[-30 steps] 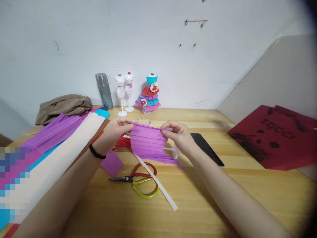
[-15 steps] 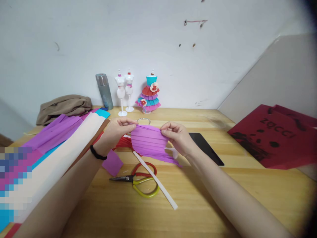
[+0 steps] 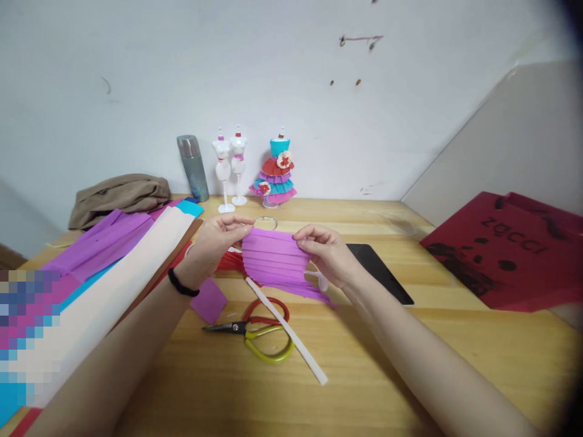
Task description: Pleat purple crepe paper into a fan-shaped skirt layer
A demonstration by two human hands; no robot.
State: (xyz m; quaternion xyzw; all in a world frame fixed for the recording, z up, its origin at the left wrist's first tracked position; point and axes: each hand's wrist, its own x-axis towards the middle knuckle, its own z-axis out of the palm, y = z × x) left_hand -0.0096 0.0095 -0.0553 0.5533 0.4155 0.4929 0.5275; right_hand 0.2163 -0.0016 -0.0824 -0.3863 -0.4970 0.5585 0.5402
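A pleated sheet of purple crepe paper (image 3: 276, 255) is stretched between my two hands, its folds running crosswise. My left hand (image 3: 223, 238) pinches its upper left corner, and my right hand (image 3: 321, 247) pinches the upper right corner. The lower edge hangs near more purple paper lying on the table. Below it are scissors (image 3: 268, 331) with one red and one yellow handle, crossed by a white strip (image 3: 291, 337). A small purple square (image 3: 209, 301) lies beside my left wrist. Red paper (image 3: 231, 261) shows partly behind my left hand.
Colored paper sheets (image 3: 132, 285) cover the left side. A bottle (image 3: 193, 170), two bare white mannequins (image 3: 223, 170) and a dressed mannequin (image 3: 276, 176) stand along the wall. A black tablet-like slab (image 3: 382, 276) and a red bag (image 3: 505, 255) are on the right.
Both hands keep their pinch on the purple paper. Its top edge tilts slightly differently, with the upper folds a little flatter. The whole view has shifted very slightly.
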